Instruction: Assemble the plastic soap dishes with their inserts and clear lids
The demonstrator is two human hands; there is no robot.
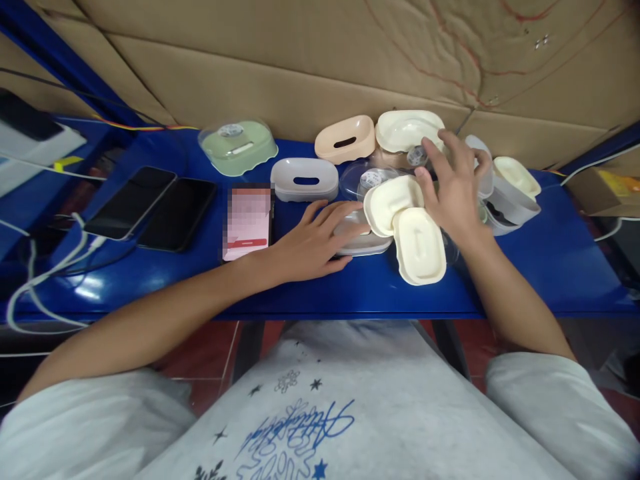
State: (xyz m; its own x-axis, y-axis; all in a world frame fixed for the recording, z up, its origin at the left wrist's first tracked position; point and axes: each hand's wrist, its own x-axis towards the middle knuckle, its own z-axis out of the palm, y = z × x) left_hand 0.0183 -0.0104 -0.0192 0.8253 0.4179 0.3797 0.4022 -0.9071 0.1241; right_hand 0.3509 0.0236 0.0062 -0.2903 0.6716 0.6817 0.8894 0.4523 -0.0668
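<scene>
Left hand (320,239) lies palm down over the front grey dish (370,248), its fingers slightly apart and reaching across the top from the left. In the head view, the right hand (456,183) is spread, with thumb and fingers well parted, above the crowded right part of the blue table (320,293); whether its fingertips touch anything, I cannot tell. Just left of its thumb sits one cream tray (393,202), and a second cream tray (421,250) overlaps it at the front. Beyond them lie a clear lid (355,175) with a round label and, against the cardboard (240,80), a cream dish (410,125) beside a peach dish (345,141). Nearer the left hand, a slotted grey dish (305,180) stands behind the lit phone (247,223). Farther left are a green dish (245,150) under a clear cover and two dark phones (177,213) with white cables (43,267). Right of the right hand, a grey box (515,210) rests near a third cream tray (519,175).
</scene>
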